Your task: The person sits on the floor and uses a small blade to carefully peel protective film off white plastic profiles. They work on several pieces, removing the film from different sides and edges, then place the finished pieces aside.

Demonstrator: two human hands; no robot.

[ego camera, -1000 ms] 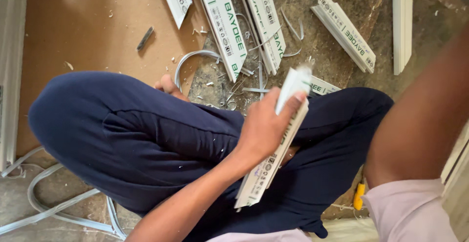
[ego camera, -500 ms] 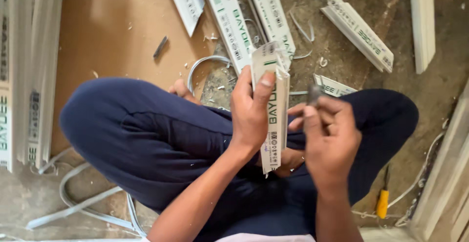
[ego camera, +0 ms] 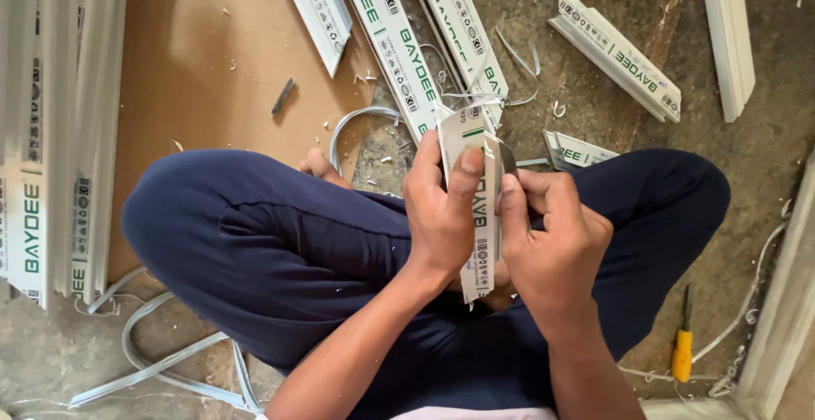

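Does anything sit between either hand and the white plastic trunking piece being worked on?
Nothing visible does. The left hand grips the white trunking piece directly, and the right hand presses a small dark blade against its edge.

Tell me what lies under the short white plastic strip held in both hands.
Under the short white plastic strip, gripped by the left hand and right hand, are dark blue trousered crossed legs. The hands hide whatever lies directly beneath its middle.

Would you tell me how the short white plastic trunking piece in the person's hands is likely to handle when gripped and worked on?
The white trunking piece probably stays fairly stiff: it stands straight though the left hand grips only its middle. It looks thin-walled and light, since one hand carries it. Its smooth, glossy face may be slippery. The right hand presses a small dark blade against its edge.
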